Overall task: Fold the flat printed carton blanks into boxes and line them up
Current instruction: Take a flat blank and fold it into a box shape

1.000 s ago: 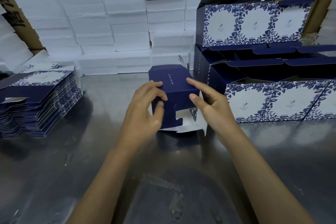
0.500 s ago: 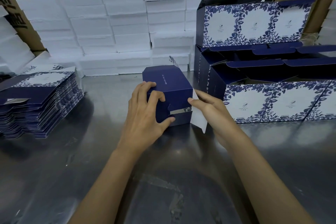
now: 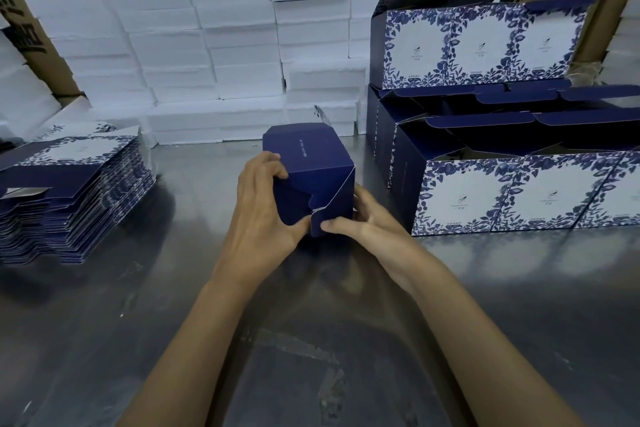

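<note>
Left hand (image 3: 265, 210): curled round the left side of the navy carton (image 3: 311, 180), thumb pressed on its near flap.
Right hand (image 3: 372, 224): gripped the carton's right lower corner, thumb on the flap.
Carton: half folded, held at the middle of the steel table (image 3: 173, 305).
Flat blanks (image 3: 69, 198): stacked well left of the carton.
Finished boxes (image 3: 519, 191): lined up just right of the carton, more stacked behind.
Foam blocks (image 3: 214, 45): piled behind the carton.

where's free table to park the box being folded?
Bare steel table between the flat blank stack on the left and the finished box row on the right, running to the near edge. Also a strip in front of that row. Crowded: the back, with white foam blocks, and both sides. Left hand and right hand hold the box mid-table.
</note>
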Demonstrator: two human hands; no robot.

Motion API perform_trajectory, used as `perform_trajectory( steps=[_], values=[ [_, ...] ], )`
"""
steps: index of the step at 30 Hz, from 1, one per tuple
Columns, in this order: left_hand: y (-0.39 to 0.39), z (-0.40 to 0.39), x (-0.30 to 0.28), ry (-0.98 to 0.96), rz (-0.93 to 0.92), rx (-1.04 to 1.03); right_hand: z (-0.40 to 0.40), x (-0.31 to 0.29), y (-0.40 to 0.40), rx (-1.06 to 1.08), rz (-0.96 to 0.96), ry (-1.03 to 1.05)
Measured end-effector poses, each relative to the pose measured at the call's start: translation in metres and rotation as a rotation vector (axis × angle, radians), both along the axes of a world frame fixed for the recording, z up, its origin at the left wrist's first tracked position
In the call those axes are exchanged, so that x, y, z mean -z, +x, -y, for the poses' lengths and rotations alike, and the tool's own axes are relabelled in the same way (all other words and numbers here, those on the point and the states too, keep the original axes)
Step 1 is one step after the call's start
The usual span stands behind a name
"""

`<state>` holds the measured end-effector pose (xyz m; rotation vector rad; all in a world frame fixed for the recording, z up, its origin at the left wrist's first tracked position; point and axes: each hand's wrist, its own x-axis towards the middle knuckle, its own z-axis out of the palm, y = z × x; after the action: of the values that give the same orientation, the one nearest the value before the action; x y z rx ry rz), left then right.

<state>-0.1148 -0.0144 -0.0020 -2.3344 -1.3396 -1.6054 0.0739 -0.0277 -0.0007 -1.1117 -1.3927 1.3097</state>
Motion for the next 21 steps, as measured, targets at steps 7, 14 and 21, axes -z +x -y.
perform_trajectory(
  steps=[7, 14, 21],
  values=[
    [-0.002, 0.000, 0.001, -0.509, 0.326, 0.080, -0.004, 0.008, -0.002, 0.151, 0.065, 0.081],
    [0.004, -0.003, 0.011, -0.620, 0.265, 0.219, -0.006, 0.015, -0.009, 0.357, 0.199, 0.213],
    [0.018, 0.001, 0.011, -0.638, 0.266, 0.243, -0.007, 0.017, -0.008, 0.489, 0.248, 0.262]
  ],
)
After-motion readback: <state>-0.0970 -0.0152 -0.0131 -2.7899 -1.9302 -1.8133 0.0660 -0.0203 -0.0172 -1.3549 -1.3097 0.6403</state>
